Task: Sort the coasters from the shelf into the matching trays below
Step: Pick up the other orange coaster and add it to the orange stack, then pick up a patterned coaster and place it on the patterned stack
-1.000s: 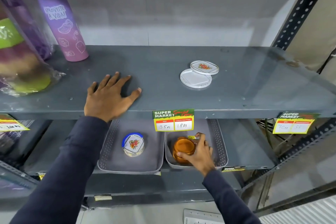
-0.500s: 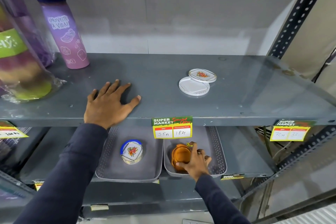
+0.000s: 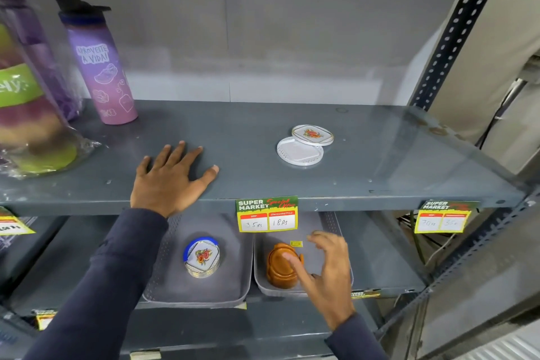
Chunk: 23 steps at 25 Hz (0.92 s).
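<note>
The right hand (image 3: 327,269) is open and holds nothing beside the brown wooden coasters (image 3: 282,266) in the grey plastic tray (image 3: 333,222), so it should next reach up for the two white round coasters (image 3: 304,145) on the grey metal shelf (image 3: 380,161), where the left hand (image 3: 169,181) lies flat.

wide bare shelf (image 3: 263,178) lies between the left hand (image 3: 171,181) at 9 o'clock and two coasters (image 3: 305,145) at 1 o'clock; bottle (image 3: 98,67) crowds 10 o'clock.
</note>
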Each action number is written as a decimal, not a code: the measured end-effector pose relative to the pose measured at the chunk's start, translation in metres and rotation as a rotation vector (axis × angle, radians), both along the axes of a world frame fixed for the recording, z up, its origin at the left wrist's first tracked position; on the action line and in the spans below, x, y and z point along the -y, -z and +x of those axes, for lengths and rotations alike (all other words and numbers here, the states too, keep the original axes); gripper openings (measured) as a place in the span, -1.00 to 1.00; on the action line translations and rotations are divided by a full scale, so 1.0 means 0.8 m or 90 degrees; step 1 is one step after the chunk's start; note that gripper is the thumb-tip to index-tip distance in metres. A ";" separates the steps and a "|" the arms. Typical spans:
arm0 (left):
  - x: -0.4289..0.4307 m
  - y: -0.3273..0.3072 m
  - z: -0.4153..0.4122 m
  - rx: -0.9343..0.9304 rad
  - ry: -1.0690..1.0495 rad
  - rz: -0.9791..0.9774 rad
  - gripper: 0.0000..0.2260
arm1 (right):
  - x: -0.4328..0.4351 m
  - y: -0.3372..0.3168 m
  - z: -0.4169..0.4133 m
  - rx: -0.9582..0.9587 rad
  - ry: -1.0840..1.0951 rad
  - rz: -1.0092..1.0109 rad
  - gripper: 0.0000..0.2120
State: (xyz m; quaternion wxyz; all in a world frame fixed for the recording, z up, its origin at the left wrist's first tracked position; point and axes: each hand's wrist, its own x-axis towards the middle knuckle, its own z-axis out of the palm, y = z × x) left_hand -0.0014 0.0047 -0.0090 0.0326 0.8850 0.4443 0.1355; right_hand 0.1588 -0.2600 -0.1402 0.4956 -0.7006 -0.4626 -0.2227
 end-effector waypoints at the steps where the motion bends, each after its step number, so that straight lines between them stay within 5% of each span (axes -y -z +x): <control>1: 0.000 0.000 0.000 -0.002 0.000 0.000 -0.22 | 0.002 -0.026 -0.004 0.036 -0.009 0.073 -0.56; 5: 0.001 -0.002 0.000 -0.019 0.006 -0.011 -0.24 | -0.007 -0.137 0.009 0.066 -0.027 0.235 -0.51; 9: 0.001 -0.006 0.001 -0.016 0.003 -0.008 -0.30 | -0.056 -0.226 0.062 -0.021 -0.004 0.263 -0.45; 17: 0.001 -0.003 -0.001 0.003 0.004 -0.005 -0.30 | -0.151 -0.227 0.173 -0.209 0.082 -0.219 -0.07; 23: 0.003 0.000 -0.002 0.014 -0.005 0.008 -0.29 | -0.161 -0.204 0.185 -0.226 0.110 -0.318 -0.05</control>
